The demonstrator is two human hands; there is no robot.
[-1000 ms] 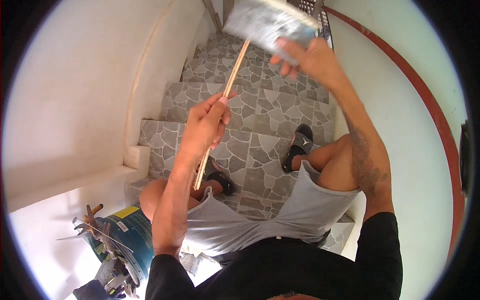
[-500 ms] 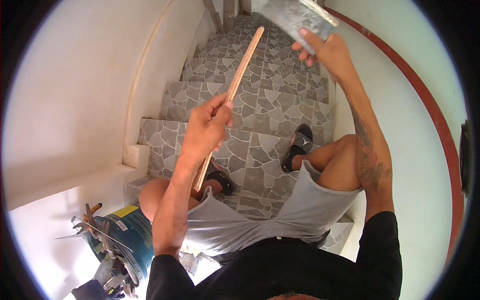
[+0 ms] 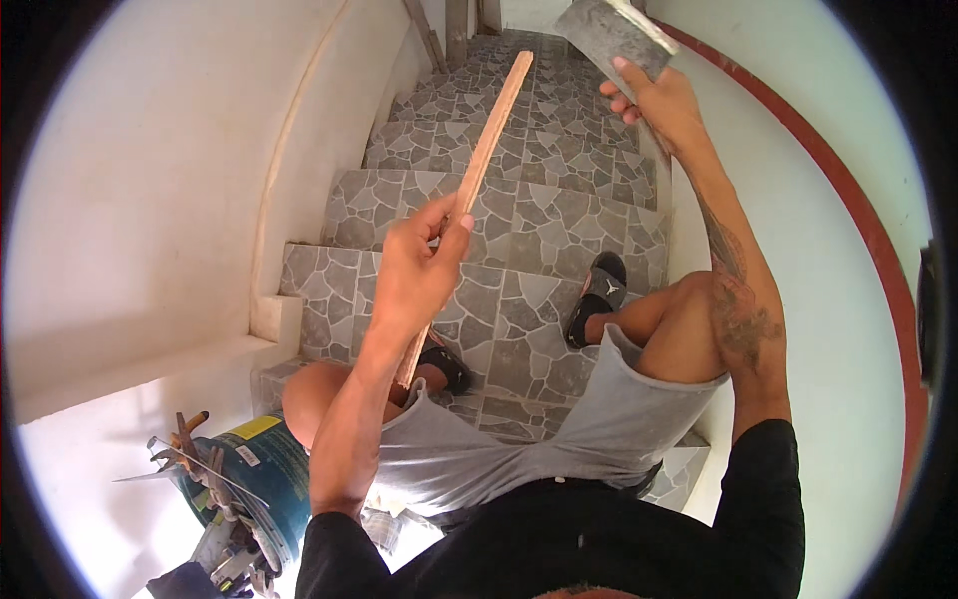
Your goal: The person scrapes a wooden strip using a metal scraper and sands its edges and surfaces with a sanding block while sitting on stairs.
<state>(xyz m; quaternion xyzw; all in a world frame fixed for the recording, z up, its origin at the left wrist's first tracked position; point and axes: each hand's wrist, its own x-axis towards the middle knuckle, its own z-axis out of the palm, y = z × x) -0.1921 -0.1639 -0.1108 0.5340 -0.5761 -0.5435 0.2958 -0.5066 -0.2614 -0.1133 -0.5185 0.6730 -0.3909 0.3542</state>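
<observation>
My left hand (image 3: 424, 265) is closed around a long, thin wooden strip (image 3: 493, 125) with rough edges. The strip slants upward, away from me; its lower end comes down beside my left forearm. Farther up and to the right, my right hand (image 3: 659, 105) grips a broad, rectangular grey metal blade (image 3: 611, 38), cleaver-like, with a pale strip along one long edge. My thumb lies against the blade's face, and most of its handle is hidden in the hand. Blade and strip are apart.
Stone-patterned tiled steps (image 3: 429, 205) rise ahead between pale walls. A dark green bucket (image 3: 269, 469) with several tools hung on its rim stands at my lower left. My slippered feet rest on the steps. A red-brown band (image 3: 798, 125) curves along the right wall.
The blade in my right hand has shifted slightly right and down and looks sharper. My left hand and the wooden strip have moved only a little, with the strip turned slightly.
</observation>
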